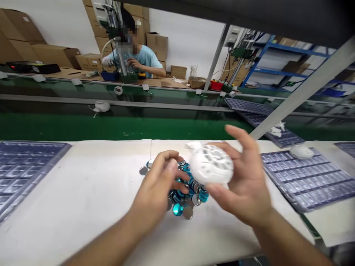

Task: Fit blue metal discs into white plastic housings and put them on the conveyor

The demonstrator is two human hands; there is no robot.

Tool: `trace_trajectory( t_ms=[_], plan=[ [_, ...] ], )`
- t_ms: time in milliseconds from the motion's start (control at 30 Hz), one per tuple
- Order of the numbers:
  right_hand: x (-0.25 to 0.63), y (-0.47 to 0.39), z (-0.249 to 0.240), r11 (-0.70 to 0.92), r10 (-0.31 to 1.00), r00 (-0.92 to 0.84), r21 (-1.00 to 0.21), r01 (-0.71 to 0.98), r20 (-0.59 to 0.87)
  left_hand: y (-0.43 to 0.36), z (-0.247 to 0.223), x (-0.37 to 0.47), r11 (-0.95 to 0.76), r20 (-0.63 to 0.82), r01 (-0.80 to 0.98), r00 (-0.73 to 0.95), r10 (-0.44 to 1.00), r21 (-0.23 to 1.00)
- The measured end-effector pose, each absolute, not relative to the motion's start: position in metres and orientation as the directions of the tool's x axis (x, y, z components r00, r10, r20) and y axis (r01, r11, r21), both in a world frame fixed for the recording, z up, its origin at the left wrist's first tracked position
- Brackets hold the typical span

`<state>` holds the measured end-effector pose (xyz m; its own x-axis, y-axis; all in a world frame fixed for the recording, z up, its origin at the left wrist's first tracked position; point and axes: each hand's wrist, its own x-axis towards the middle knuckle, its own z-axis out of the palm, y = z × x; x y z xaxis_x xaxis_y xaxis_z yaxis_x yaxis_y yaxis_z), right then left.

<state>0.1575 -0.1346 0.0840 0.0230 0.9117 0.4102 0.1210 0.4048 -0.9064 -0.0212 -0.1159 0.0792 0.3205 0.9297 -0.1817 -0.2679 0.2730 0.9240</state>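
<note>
My right hand (pixel 246 184) grips a white plastic turtle-shaped piece (pixel 212 164) by its right edge, between thumb and fingers. The piece is held up in the air, with grey openings patterning its rounded face and a small knob pointing to the upper left. To its left, my left hand (pixel 159 190) is over a pile of shiny round discs (pixel 195 199), some silver and some blue. Its fingers are bent and apart, and I see nothing held in them. Part of the pile is hidden behind this hand.
Blue-grey compartment trays lie left (pixel 30 166) and right (pixel 313 177); a white piece (pixel 301 151) rests on the right one. Behind the white worktop (pixel 91 195) runs a green conveyor belt (pixel 138 127) carrying another white piece (pixel 102 106). A slanted post (pixel 305 88) stands at right. A co-worker (pixel 146 59) sits opposite.
</note>
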Motion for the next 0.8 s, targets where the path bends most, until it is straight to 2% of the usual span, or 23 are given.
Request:
trace_trajectory(
  t_ms=[100, 167, 233, 300, 400, 500, 667, 733, 800],
  plan=[
    [0.157, -0.101, 0.069, 0.403, 0.914, -0.142, -0.886, 0.229, 0.379, -0.083, 0.078, -0.010, 0.467, -0.267, -0.418, 0.453, 0.851, 0.779],
    [0.167, -0.081, 0.059, 0.328, 0.944, -0.185, -0.836, 0.440, 0.274, -0.071, 0.070, -0.012, 0.464, -0.268, -0.463, 0.428, 0.863, 0.755],
    [0.181, -0.067, 0.050, 0.183, 0.983, -0.137, -0.716, 0.674, 0.122, -0.065, 0.061, -0.019, 0.417, -0.259, -0.476, 0.363, 0.895, 0.774],
    [0.194, -0.059, 0.041, 0.051, 0.997, -0.078, -0.572, 0.819, -0.023, -0.060, 0.054, -0.026, 0.387, -0.252, -0.487, 0.320, 0.913, 0.783],
    [0.200, -0.056, 0.028, -0.026, 0.985, -0.058, -0.467, 0.884, -0.163, -0.057, 0.047, -0.033, 0.389, -0.252, -0.464, 0.330, 0.910, 0.796],
    [0.197, -0.056, 0.020, -0.065, 0.973, -0.037, -0.423, 0.904, -0.229, -0.056, 0.044, -0.034, 0.395, -0.249, -0.433, 0.355, 0.901, 0.810],
    [0.197, -0.059, 0.031, -0.039, 0.961, -0.111, -0.521, 0.853, -0.255, -0.058, 0.041, -0.032, 0.345, -0.205, -0.428, 0.341, 0.918, 0.835],
    [0.196, -0.065, 0.039, -0.010, 0.958, -0.178, -0.647, 0.762, -0.225, -0.059, 0.039, -0.031, 0.318, -0.177, -0.428, 0.337, 0.925, 0.846],
    [0.189, -0.076, 0.047, 0.006, 0.967, -0.219, -0.845, 0.534, -0.132, -0.062, 0.038, -0.030, 0.291, -0.149, -0.422, 0.339, 0.929, 0.858]
  ],
)
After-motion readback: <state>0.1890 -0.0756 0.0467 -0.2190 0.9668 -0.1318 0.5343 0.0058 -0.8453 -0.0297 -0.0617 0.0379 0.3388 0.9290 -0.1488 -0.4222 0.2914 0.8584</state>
